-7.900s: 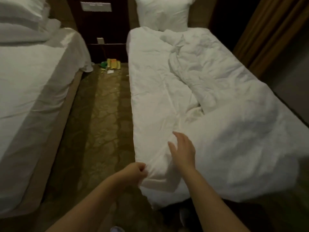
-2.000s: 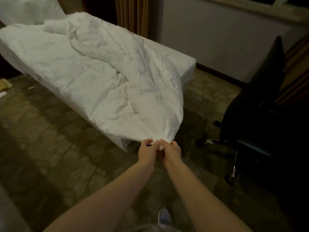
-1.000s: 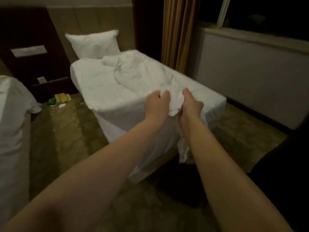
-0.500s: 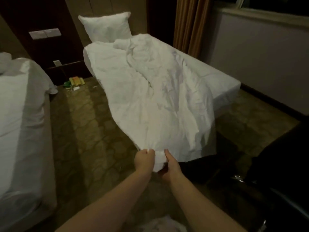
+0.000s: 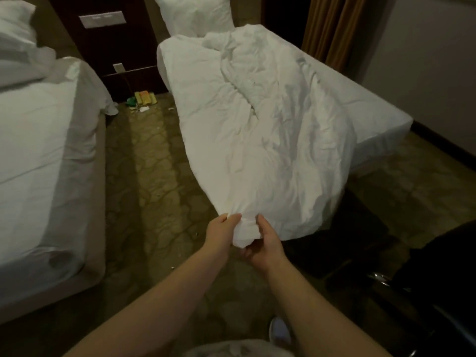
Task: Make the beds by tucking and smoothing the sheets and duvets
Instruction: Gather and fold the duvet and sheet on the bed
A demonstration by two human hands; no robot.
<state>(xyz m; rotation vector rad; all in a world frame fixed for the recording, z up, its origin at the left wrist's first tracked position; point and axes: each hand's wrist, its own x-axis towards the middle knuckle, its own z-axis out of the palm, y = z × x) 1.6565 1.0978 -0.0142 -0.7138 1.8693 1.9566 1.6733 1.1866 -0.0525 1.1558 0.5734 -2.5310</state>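
Far bed (image 5: 373,109) is carrying a rumpled white duvet (image 5: 257,130), lying on a slant across the sheet, with a pillow (image 5: 195,14) standing at the head end. The duvet's near corner is hanging past the foot of the bed, gathered into a bunch. The left hand (image 5: 221,233) is gripping it from the left, fingers curled on the cloth, and the right hand (image 5: 268,243) is clutching the same bunch from the right and below, both hands close together. The rest of the duvet is stretching away from the grip toward the pillow. A second bed (image 5: 38,140) is sitting across the carpeted aisle at left, and small yellow and green items (image 5: 144,97) are lying on the floor between the two heads.
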